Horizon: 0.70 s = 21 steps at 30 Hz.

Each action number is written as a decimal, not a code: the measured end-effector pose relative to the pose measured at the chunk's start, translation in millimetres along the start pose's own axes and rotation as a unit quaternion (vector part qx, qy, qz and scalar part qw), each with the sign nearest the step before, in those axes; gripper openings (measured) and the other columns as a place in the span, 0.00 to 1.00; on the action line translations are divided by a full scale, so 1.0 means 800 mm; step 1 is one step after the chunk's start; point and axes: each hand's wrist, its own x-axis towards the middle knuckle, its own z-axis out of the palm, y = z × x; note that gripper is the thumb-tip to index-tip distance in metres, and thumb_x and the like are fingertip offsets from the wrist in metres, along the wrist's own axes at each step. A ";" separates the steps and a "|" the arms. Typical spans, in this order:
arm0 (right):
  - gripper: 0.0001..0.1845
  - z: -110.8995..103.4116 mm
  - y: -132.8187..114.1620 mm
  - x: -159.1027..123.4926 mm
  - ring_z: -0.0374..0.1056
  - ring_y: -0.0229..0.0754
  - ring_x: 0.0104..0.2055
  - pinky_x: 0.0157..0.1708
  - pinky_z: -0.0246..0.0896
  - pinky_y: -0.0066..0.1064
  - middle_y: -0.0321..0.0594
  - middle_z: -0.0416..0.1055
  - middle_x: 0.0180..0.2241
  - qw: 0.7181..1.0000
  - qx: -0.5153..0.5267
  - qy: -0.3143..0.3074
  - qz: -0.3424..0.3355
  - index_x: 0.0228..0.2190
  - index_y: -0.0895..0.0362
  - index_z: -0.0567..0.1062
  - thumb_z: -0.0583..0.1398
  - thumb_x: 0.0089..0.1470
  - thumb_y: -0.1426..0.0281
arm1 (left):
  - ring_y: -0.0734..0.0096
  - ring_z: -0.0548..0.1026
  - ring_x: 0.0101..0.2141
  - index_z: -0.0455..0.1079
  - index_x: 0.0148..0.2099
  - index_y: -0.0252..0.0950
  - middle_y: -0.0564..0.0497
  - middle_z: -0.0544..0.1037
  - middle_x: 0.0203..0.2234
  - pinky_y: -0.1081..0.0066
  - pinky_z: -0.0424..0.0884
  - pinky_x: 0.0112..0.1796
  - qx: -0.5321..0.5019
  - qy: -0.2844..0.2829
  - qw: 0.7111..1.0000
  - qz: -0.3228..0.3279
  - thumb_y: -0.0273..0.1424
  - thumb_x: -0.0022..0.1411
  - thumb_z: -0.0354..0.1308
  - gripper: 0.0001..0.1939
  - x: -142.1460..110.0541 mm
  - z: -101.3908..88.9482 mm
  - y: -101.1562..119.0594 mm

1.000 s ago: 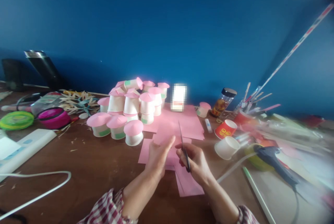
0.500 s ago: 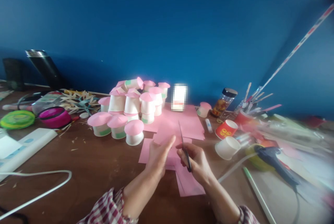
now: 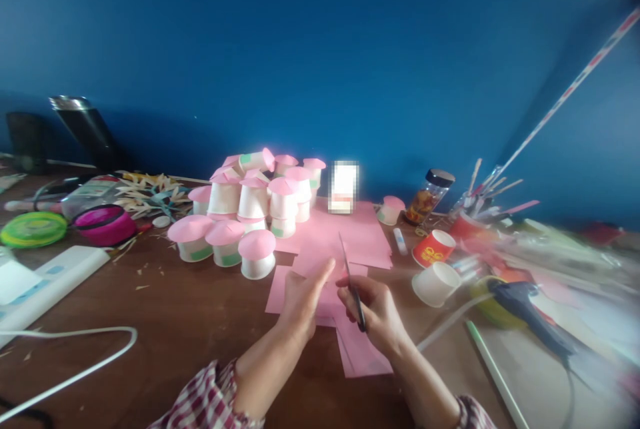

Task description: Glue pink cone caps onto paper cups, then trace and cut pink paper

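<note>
My right hand (image 3: 373,305) is closed around the handles of dark-handled scissors (image 3: 345,255), whose blades point away from me. To their left, my left hand (image 3: 304,292) grips a sheet of pink paper (image 3: 320,255), with its thumb on top and its other fingers mostly hidden. The scissor blades lie against the right side of this sheet. Beneath and around both hands are more pink paper pieces (image 3: 367,349). Beyond them, larger pink sheets (image 3: 370,232) lie flat on the table.
Paper cups with pink cone tops (image 3: 255,242) are stacked on the left. To the right are a red paper cup (image 3: 434,247), a white paper cup (image 3: 436,283), a glue gun (image 3: 533,319) and a lidded jar (image 3: 429,195). A power strip (image 3: 55,282) lies at the left edge.
The scissors' blades have tilted slightly to the left, and my right hand has shifted a little with them. My left hand stays almost in place.
</note>
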 end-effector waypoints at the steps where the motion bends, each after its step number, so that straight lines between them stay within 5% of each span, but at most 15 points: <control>1: 0.21 0.000 0.001 0.000 0.56 0.33 0.19 0.18 0.49 0.25 0.30 0.60 0.16 1.000 0.002 -0.002 0.001 0.35 0.61 0.74 0.64 0.47 0.55 | 0.64 0.73 0.24 0.70 0.26 0.29 0.48 0.73 0.19 0.65 0.69 0.27 0.002 0.000 1.000 0.001 0.43 0.38 0.71 0.22 0.000 0.000 0.000; 8: 0.22 -0.002 0.000 0.000 0.59 0.34 0.21 0.21 0.55 0.26 0.31 0.62 0.19 1.000 0.000 -0.013 -0.009 0.37 0.60 0.74 0.63 0.48 0.55 | 0.64 0.73 0.22 0.73 0.25 0.29 0.49 0.73 0.17 0.66 0.69 0.26 0.003 -0.032 0.999 0.014 0.41 0.40 0.70 0.18 -0.007 0.001 0.007; 21: 0.21 -0.003 -0.001 -0.003 0.56 0.33 0.19 0.19 0.49 0.25 0.30 0.60 0.17 1.000 -0.008 -0.011 -0.007 0.36 0.62 0.74 0.62 0.50 0.55 | 0.64 0.73 0.23 0.73 0.27 0.31 0.49 0.74 0.19 0.67 0.69 0.25 0.035 -0.025 0.999 0.016 0.41 0.43 0.69 0.18 -0.006 0.000 0.008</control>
